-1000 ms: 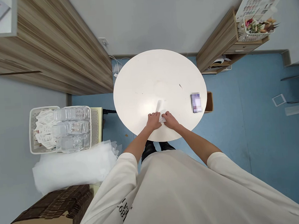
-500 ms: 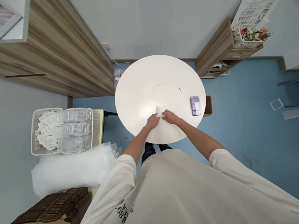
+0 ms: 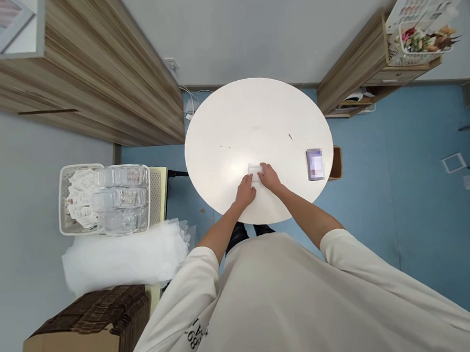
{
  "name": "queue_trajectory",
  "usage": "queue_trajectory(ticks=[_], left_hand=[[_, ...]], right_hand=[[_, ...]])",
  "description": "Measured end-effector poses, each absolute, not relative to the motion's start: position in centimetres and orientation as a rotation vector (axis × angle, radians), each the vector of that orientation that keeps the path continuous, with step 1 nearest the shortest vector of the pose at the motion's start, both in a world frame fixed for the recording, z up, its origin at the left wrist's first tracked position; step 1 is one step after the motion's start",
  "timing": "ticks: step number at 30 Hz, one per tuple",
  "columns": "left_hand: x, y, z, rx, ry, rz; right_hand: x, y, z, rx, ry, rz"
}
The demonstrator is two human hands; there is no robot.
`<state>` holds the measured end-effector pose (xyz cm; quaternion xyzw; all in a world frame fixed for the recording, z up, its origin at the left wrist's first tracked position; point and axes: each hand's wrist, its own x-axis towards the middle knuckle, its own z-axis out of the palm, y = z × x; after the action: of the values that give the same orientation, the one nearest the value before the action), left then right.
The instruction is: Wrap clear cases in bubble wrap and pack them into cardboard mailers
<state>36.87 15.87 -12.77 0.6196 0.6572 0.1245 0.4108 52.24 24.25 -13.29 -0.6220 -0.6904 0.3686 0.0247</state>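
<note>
**Q: How do the arms and hands stand?**
A: Both forearms reach forward from loose white sleeves and converge at the near edge of the round table [image 3: 255, 112]. The left hand [image 3: 245, 192] lies lower, its fingers [image 3: 248, 180] together and curled, just beside the packet's lower left corner; contact cannot be told. The right hand [image 3: 269, 177] lies on the right, its fingers [image 3: 263, 168] together over the packet's right end; whether they clamp it cannot be told.

**Q: What does the white packet look like, and where is it?**
A: The white packet [image 3: 254, 171] is small, folded and roughly rectangular, with a soft matte surface. It lies flat on the table near the near edge, between the hands.

**Q: What else is shown?**
A: A card with a blurred label [image 3: 315, 164] lies on the table, right of the hands. At left, a white plastic basket [image 3: 74, 200] holds clear trays [image 3: 121, 197] and paper cards. Below it lies crinkled white film [image 3: 125, 258], beside a corrugated cardboard box [image 3: 85, 331].
</note>
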Motion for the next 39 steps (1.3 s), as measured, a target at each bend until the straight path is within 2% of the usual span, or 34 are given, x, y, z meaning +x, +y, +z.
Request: queue_trajectory(ticks=[11,15,24,33,39], left_hand=[[37.2,15.4,-12.7,1.888,1.700,-0.031],[37.3,14.6,-12.1,2.080,1.592,-0.078],[36.4,14.8,-11.9,2.063,1.600,-0.168],[28.5,16.6,-11.9,1.960,1.670,-0.025],[21.9,18.4,-12.3,1.864,1.716,-0.013]], right_hand=[[53.4,20.1,-13.9,-1.845,-2.280,0.938],[54.6,18.3,-14.0,-1.806,-2.306,1.064],[52.8,19.1,-14.9,-1.706,-2.095,1.300],[44.7,21.8,-14.7,-1.662,-2.129,1.350],[37.7,24.6,-14.7,-1.656,-2.277,1.269]])
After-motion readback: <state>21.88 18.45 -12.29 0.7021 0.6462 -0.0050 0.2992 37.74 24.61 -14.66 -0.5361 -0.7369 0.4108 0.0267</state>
